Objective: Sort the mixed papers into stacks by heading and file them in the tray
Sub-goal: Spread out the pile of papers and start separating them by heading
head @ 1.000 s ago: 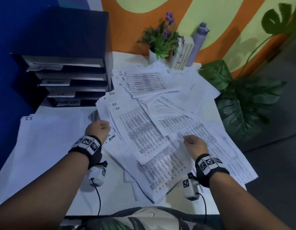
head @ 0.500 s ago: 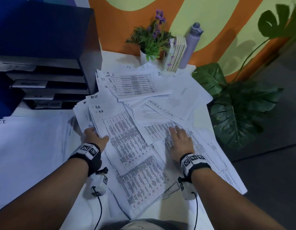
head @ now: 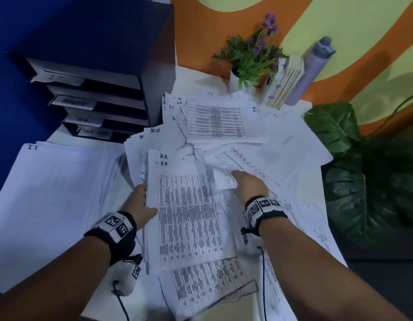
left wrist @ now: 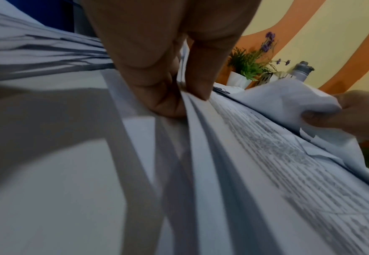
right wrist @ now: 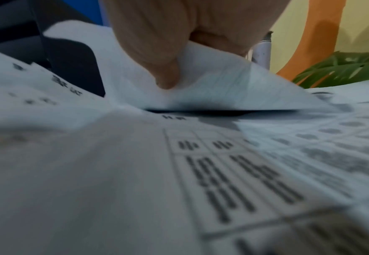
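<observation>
Left hand: the left hand (head: 140,205) pinches the left edge of the white printed sheets headed HR (head: 184,205), thumb on top.
Right hand: the right hand (head: 249,186) pinches a small crumpled white sheet (head: 224,181) lying on the pile.
Doing it well: judging by the headings, lift only HR sheets and square their edges before stacking.
Tray: the black tiered filing tray (head: 103,93) stands at the table's far left, beside the loose white pile (head: 224,126).
Obstacles: overlapping sheets may drag along; the white IT-headed stack (head: 52,193) lies just left.

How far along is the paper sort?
Early. Done: one IT stack squared off left. In hand: left hand pinches the HR sheets; right hand lifts a loose sheet. Left: the mixed pile, then filing in the tray.
</observation>
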Tool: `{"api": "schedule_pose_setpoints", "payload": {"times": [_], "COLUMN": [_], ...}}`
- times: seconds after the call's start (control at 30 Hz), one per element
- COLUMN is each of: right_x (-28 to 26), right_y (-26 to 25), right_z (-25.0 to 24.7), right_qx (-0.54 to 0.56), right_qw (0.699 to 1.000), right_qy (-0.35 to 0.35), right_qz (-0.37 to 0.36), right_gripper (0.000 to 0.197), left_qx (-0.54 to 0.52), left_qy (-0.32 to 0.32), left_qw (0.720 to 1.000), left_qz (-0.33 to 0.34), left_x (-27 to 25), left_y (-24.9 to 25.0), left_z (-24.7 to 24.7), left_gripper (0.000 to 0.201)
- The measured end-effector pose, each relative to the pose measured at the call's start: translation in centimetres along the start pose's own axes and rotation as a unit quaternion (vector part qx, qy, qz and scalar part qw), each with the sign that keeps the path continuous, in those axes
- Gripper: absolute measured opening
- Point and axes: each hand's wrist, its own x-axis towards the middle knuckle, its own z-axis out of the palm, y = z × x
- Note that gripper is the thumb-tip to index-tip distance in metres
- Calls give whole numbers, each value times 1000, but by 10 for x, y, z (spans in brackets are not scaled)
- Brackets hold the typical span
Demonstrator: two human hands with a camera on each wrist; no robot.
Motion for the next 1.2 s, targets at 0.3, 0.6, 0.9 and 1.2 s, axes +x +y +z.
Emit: {"api": "schedule_pose_setpoints", "payload": {"times": [0.3, 0.6, 0.9, 1.2], "right_x": [-90, -122, -128, -142], "right_y": [-82, -60, 99, 105], "right_z": [32, 23, 29, 45], "right_qx": [-2, 210, 83, 123], "right_qw": [988, 973, 914, 894], "right_qy": [-35, -79, 9, 48], "right_qz": [-153, -53, 396, 429], "right_gripper": [24, 36, 70, 34], "left_qx": [-167, 42, 16, -1], "left_qy": [16, -21, -25, -27], "left_qw": [985, 999, 1000, 997], "left_qz": [-36, 26, 2, -68], "left_x": [-4, -5, -8, -23], "left_y": [3, -11, -28, -31], "left_z": [8, -9, -21, -7], "left_gripper": [76, 73, 49, 52]}}
